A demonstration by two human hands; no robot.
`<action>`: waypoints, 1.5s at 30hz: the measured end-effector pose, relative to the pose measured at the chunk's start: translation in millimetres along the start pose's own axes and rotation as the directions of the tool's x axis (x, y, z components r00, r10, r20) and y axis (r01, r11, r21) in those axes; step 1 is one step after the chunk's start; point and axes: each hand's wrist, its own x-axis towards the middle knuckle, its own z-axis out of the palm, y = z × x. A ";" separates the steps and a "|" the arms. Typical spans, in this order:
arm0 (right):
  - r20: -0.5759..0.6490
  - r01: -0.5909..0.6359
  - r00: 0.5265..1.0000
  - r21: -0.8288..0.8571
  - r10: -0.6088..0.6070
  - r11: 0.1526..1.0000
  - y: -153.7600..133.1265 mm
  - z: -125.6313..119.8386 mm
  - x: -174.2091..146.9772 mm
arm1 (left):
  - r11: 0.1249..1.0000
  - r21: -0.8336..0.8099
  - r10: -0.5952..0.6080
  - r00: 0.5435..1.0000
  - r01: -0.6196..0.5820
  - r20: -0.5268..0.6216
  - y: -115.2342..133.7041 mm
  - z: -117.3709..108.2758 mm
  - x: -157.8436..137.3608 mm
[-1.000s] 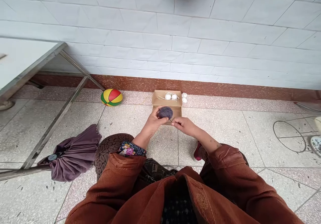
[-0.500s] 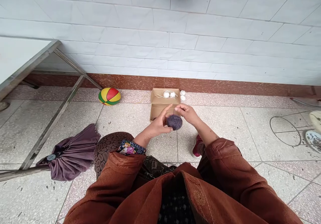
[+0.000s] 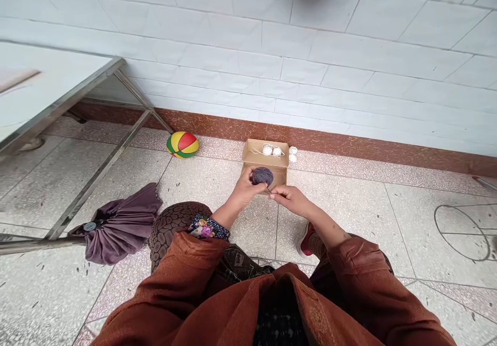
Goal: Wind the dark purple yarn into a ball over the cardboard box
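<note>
A dark purple-grey ball of yarn [image 3: 262, 176] rests in my left hand [image 3: 247, 186], with the thumb below it and the fingers round its far left side. Just to the lower right, my right hand [image 3: 289, 199] pinches a dark strand of yarn that runs to the ball. Beyond both hands an open cardboard box [image 3: 265, 152] stands on the floor, its near part partly hidden by the ball and hands. White balls of yarn [image 3: 267, 150] with loose ends lie in its far part. More small white balls [image 3: 293, 154] sit against its right side.
To the left stands a metal-framed table [image 3: 87, 90], with a colourful ball [image 3: 182, 145] near its leg. A folded purple umbrella [image 3: 120, 224] leans by my knee. A wire ring stand [image 3: 462, 234] is on the right. The tiled wall [image 3: 248, 72] rises behind the box.
My right hand has moved from above the ball of yarn to its lower right, still pinching the strand. The left hand has turned the ball slightly. The view has shifted.
</note>
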 end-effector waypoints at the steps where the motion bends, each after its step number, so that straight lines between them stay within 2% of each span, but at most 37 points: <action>1: 0.036 0.017 0.999 0.050 -0.019 0.999 -6.3 -4.0 -3.0 | 0.993 0.106 0.047 0.998 -0.044 -0.031 -1.4 -0.8 1.3; 2: 0.046 0.025 0.998 0.108 -0.030 0.994 -12.3 -8.4 -5.1 | 0.974 0.210 0.094 0.995 -0.084 -0.039 -2.5 -1.3 1.8; 4: -0.017 0.040 0.999 0.207 -0.037 0.977 -21.6 -17.5 -5.5 | 0.921 0.357 0.162 0.987 -0.158 0.018 -3.2 -1.0 0.5; 6: -0.150 0.065 0.988 0.256 -0.026 0.964 -24.9 -25.7 -0.8 | 0.906 0.372 0.159 0.977 -0.202 0.142 -2.0 1.0 -3.5; 8: -0.266 0.072 0.964 0.265 0.001 0.962 -21.8 -31.4 6.9 | 0.947 0.260 0.104 0.946 -0.189 0.308 0.7 3.9 -8.6; 9: -0.299 0.064 0.954 0.262 0.018 0.963 -18.5 -32.8 10.9 | 0.972 0.175 0.077 0.916 -0.156 0.393 2.4 5.4 -11.1; 11: -0.323 0.030 0.945 0.248 0.053 0.968 -10.5 -32.2 17.0 | 0.998 -0.002 0.056 0.850 -0.064 0.523 6.0 7.9 -15.3; 13: -0.288 -0.027 0.953 0.237 0.097 0.971 -2.6 -27.0 19.8 | 0.987 -0.156 0.060 0.820 0.035 0.570 9.3 9.4 -18.4; 17: -0.167 -0.123 0.974 0.190 0.155 0.974 10.4 -9.8 17.9 | 0.915 -0.321 -0.011 0.812 0.243 0.584 12.6 9.8 -21.3; 19: -0.143 -0.140 0.977 0.115 0.156 0.983 15.8 -2.7 16.4 | 0.892 -0.355 -0.053 0.843 0.282 0.535 11.4 9.4 -20.2; 22: -0.132 -0.147 0.981 -0.019 0.143 0.989 21.4 2.1 15.3 | 0.898 -0.359 -0.110 0.919 0.255 0.378 6.2 8.9 -15.5; 24: -0.122 -0.120 0.986 -0.086 0.109 0.989 21.4 2.1 14.1 | 0.921 -0.310 -0.152 0.949 0.237 0.275 1.6 7.8 -11.1; 26: -0.063 -0.056 0.997 -0.117 0.049 0.992 16.7 0.7 11.5 | 0.950 -0.227 -0.177 0.969 0.213 0.171 -2.6 6.1 -6.7; 28: 0.047 0.034 0.998 -0.101 -0.030 0.994 7.4 -1.7 7.9 | 0.981 -0.121 -0.143 0.987 0.150 0.068 -5.5 4.3 -2.9; 30: 0.127 0.116 0.986 -0.059 -0.108 0.991 -4.1 -5.2 4.6 | 0.997 0.012 -0.077 0.997 0.076 0.031 -7.4 3.6 -0.8; 32: 0.109 0.158 0.982 -0.026 -0.154 0.987 -14.4 -9.9 3.2 | 0.992 0.123 -0.029 0.997 0.020 0.071 -8.9 5.0 -1.0; 34: 0.025 0.178 0.984 -0.013 -0.178 0.984 -20.6 -15.5 4.4 | 0.989 0.150 -0.033 0.987 0.009 0.156 -10.6 8.3 -3.5; 39: -0.176 0.232 0.953 -0.093 -0.245 0.968 -17.5 -27.0 12.1 | 0.995 0.040 -0.103 0.926 0.094 0.364 -16.9 17.0 -12.8; 45: -0.345 0.138 0.926 -0.069 -0.154 0.988 -3.3 -25.4 19.1 | 0.991 -0.104 -0.027 0.898 0.081 0.439 -17.0 18.2 -20.4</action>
